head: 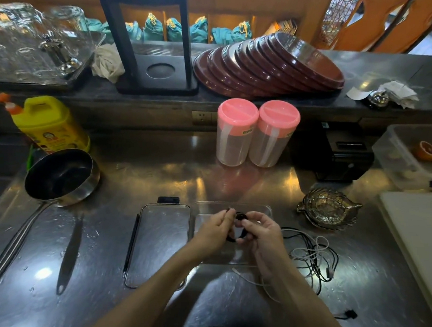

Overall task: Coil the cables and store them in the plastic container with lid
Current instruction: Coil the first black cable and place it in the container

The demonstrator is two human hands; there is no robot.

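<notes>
Head view, only one I've got: both hands are up over the clear rectangular plastic container that sits open on the steel counter, near centre. Left hand pinches one end of a small black coiled cable between thumb and fingertips; right hand is curled around the other side of the same coil, fingers closed on it. So both hands are grasping that black cable, held just above the container, not lying in it as far as I can tell. The container's clear flat lid with a black clip lies on the counter just left of the container, touching or nearly touching its left wall. Loose tangle of white and black cables is on the counter right of the container, uncoiled, one white strand trailing near me under my right forearm. A small black connector piece lies alone at near right. Further right of the tangle, a brass leaf-shaped dish. Far centre, two clear jars with pink lids stand side by side, touching. Far left, a dark steel saucepan with a long handle, a yellow detergent jug behind it. On the raised ledge at the back, a slanted stack of brown round trays. Right edge has a white cutting board and a clear tub with a cut orange in it.
</notes>
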